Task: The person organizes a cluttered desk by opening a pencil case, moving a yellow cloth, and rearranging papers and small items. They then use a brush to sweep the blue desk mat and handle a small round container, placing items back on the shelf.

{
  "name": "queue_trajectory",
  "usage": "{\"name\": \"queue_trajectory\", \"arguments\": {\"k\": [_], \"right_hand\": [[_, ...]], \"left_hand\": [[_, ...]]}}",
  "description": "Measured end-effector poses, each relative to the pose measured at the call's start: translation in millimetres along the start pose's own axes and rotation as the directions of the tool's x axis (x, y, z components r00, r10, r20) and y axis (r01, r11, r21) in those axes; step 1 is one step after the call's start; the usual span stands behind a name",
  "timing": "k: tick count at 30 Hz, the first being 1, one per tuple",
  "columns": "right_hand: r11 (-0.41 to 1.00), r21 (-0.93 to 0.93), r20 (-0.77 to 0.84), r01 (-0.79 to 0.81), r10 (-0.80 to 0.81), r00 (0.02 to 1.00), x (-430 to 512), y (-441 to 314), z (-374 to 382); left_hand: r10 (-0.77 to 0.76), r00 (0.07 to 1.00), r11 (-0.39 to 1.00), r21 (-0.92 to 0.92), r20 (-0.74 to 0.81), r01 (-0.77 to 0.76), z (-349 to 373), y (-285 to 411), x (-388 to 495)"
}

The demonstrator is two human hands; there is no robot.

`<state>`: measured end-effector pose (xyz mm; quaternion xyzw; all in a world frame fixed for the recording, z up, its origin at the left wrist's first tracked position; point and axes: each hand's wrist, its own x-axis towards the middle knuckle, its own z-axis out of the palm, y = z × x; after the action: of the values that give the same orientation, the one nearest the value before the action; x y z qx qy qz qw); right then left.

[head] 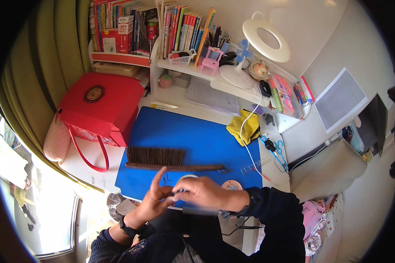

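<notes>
My left hand (156, 200) and my right hand (199, 192) meet at the near edge of a blue desk mat (177, 128). The left index finger points up, while its thumb and another finger pinch towards the right fingertips. Between the hands is a small dark thing, mostly hidden by the fingers; its kind cannot be told. A round, pale-rimmed thing (189, 176) lies partly hidden behind the right hand. Just beyond the hands lies a wooden-handled bristle brush (174, 167). A round decorated disc (232, 185) sits by the right wrist.
A red gift bag (102, 98) stands at the left. A yellow cloth (245, 126), a white cable (242, 131), a clear ruler (255, 165) and blue scissors (278, 147) lie at the right. Behind stand a shelf of books (184, 29) and a white ring lamp (247, 26).
</notes>
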<state>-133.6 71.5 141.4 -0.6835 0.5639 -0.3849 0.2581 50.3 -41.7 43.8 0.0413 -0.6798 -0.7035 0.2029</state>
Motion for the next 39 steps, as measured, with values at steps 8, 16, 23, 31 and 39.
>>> {"name": "queue_trajectory", "arguments": {"k": [8, 16, 23, 31, 39], "right_hand": [[0.982, -0.046, -0.55, -0.182, 0.127, 0.825, 123, 93, -178], [0.851, -0.493, -0.77, -0.181, -0.33, 0.546, 244, 172, -344], [0.825, -0.499, -0.811, -0.264, -0.338, 0.478, 298, 176, -401], [0.723, -0.565, -0.721, -0.397, -0.198, 0.664, 317, 161, -400], [0.74, -0.53, -0.696, -0.413, -0.101, 0.711, 322, 155, -406]], "left_hand": [[0.242, 0.869, 0.782, 0.617, -0.431, 0.088, -52, -48, -25], [0.235, 0.814, 0.763, 0.619, -0.531, 0.184, -47, -65, -24], [0.265, 0.836, 0.683, 0.706, -0.481, 0.19, -47, -63, -24], [0.242, 0.823, 0.674, 0.699, -0.514, 0.239, -45, -69, -28], [0.179, 0.82, 0.691, 0.663, -0.543, 0.288, -44, -68, -30]]}}
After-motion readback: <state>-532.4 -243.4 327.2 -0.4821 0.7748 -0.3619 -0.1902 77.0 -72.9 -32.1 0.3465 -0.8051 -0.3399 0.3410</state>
